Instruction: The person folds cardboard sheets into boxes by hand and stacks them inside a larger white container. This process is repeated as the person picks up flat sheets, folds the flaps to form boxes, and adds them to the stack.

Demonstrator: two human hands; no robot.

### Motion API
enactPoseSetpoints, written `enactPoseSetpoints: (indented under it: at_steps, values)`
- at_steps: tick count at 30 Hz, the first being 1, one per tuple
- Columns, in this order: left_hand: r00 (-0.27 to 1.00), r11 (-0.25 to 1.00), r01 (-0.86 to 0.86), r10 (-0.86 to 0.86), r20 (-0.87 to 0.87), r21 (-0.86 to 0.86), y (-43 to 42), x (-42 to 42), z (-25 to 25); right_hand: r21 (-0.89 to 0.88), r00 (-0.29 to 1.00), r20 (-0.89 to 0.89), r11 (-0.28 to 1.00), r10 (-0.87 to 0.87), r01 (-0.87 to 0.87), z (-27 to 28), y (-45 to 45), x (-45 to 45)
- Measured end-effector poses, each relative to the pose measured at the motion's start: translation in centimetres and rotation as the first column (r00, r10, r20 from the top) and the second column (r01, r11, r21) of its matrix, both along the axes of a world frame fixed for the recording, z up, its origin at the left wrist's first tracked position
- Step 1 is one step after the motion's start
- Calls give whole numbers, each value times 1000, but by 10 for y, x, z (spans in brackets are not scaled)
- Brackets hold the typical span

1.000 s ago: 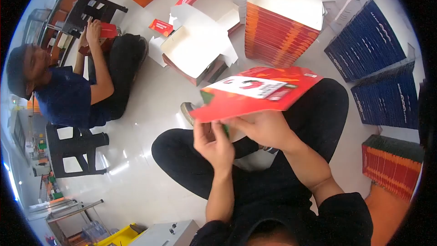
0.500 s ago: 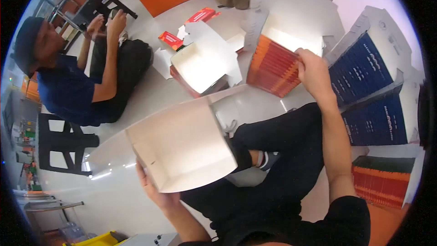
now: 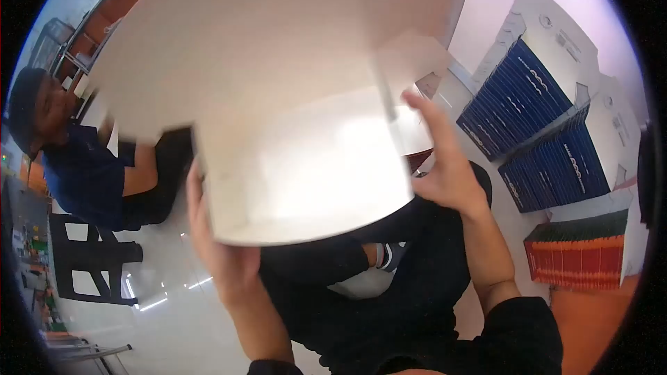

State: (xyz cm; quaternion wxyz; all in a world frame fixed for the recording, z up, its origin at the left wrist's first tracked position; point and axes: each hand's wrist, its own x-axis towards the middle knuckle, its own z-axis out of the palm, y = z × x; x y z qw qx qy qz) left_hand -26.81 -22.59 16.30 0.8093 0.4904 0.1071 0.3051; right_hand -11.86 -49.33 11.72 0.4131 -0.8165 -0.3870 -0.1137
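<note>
An open paperboard food box (image 3: 313, 173) with a pale inside and a broad raised flap fills the middle of the view. My left hand (image 3: 226, 257) grips its left side near the lower corner. Along the box's right side my right hand (image 3: 451, 173) is spread, with its thumb close to the wall. Whether that thumb touches the box I cannot tell. Behind the box, part of another carton (image 3: 417, 132) shows; the rest of that area is hidden.
Nested blue cartons (image 3: 549, 132) stand at the right, with a stack of red-orange cartons (image 3: 577, 253) below them. A person in a dark shirt (image 3: 90, 173) sits at the left. A black stool (image 3: 90, 257) lies nearby on the shiny floor (image 3: 174, 326).
The box has risen and its flap now covers the cartons behind. My right hand has left the red carton stack and moved down-left beside the box. The view has shifted.
</note>
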Motion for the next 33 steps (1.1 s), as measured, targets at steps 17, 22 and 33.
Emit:
enactPoseSetpoints:
  at_steps: [17,22,33]
  values:
    - [951,856,130,36,-308,500,-36,98,-10,401,898,-325,903,296,-152,-9,-19,79]
    - [950,778,151,56,-307,610,-43,99,-8,372,919,-302,919,254,-131,-13,-32,85]
    - [960,768,109,83,-267,631,-41,112,-13,432,891,-278,875,358,-217,-17,-31,88]
